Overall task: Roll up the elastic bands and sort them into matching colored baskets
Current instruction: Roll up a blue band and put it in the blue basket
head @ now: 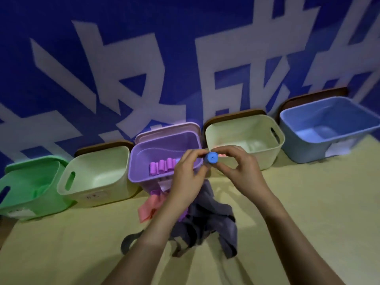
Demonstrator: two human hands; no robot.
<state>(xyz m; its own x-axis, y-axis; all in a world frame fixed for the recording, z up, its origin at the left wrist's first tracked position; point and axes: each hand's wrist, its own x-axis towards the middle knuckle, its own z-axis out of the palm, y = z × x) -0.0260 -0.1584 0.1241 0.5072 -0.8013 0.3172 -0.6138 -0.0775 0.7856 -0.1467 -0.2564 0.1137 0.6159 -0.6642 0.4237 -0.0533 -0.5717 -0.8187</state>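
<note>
Your forearms (298, 243) reach in from the near edge over a loose heap of grey bands (207, 223) on the yellow table (308, 202). A pink band (148, 208) lies just left of the heap. Your left hand (185, 175) and right hand (240, 169) both pinch a rolled blue band (211, 157) at the fingertips, held up in front of the purple basket (139, 161), which holds purple rolls (162, 166). The blue basket (308, 149) stands at the far right.

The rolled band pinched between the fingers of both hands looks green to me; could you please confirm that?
Not quite: the rolled band is blue, not green. The head view shows it pinched between the fingers of the left hand and right hand.
</note>
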